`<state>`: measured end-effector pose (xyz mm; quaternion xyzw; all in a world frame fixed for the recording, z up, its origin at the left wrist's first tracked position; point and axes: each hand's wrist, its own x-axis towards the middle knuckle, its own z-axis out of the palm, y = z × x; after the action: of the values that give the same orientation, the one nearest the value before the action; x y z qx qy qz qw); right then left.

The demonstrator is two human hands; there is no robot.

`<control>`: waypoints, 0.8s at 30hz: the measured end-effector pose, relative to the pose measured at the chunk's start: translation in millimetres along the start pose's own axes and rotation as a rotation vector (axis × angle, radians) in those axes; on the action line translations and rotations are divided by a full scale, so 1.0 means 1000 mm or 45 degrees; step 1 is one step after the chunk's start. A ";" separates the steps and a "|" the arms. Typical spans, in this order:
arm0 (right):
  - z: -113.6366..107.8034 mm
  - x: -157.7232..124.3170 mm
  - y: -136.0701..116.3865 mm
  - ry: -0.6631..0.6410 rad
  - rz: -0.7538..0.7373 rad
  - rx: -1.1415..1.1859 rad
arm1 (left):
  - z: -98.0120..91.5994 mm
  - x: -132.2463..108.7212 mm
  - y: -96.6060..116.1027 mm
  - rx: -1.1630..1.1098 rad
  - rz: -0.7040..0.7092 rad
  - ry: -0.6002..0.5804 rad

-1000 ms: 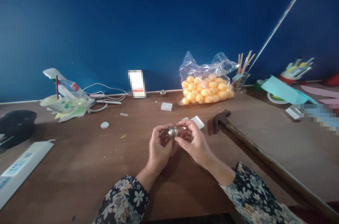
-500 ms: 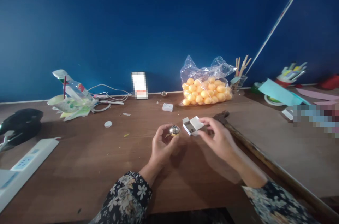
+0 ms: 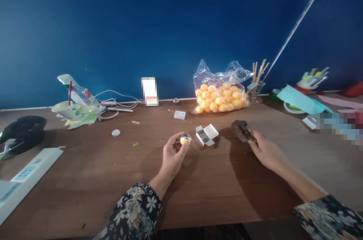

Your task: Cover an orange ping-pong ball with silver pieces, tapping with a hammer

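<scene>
My left hand (image 3: pixel 173 153) pinches a small shiny ball (image 3: pixel 185 139), silvery on top and yellowish below, just above the table. Right beside it an opened white box (image 3: pixel 207 134) stands with its flaps spread and small metallic pieces inside; no hand touches it. My right hand (image 3: pixel 263 150) is wrapped round the handle of a hammer, whose dark head (image 3: pixel 239 130) points left toward the box. The hand and forearm hide most of the handle.
A clear bag of orange-yellow balls (image 3: pixel 221 98) sits behind the box, with a second white box (image 3: pixel 179 115) and a small shiny object (image 3: pixel 176 100) to its left. A power strip (image 3: pixel 31 175) and a black object (image 3: pixel 24 136) lie left. Paper sheets (image 3: pixel 297 98) and a pen cup (image 3: pixel 307 86) are right.
My right hand has let go of the open white box and moved right to take hold of the hammer, which lay on the table. My left hand keeps the ball almost in place.
</scene>
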<state>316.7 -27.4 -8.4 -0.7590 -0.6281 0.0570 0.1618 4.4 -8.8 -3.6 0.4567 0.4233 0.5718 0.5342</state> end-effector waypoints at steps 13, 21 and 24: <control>-0.067 -0.085 -0.110 -0.546 -0.082 1.020 | 0.002 0.000 0.000 -0.043 -0.066 -0.055; -0.060 -0.076 -0.126 -0.543 -0.171 0.940 | 0.006 -0.002 0.001 -0.151 -0.084 -0.082; -0.061 -0.077 -0.124 -0.469 -0.157 0.985 | 0.006 -0.002 0.002 -0.117 -0.081 -0.041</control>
<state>202.3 -92.6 79.1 -0.5806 -0.6230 0.4131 0.3228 9.4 -11.1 0.0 0.4269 0.4022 0.5660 0.5793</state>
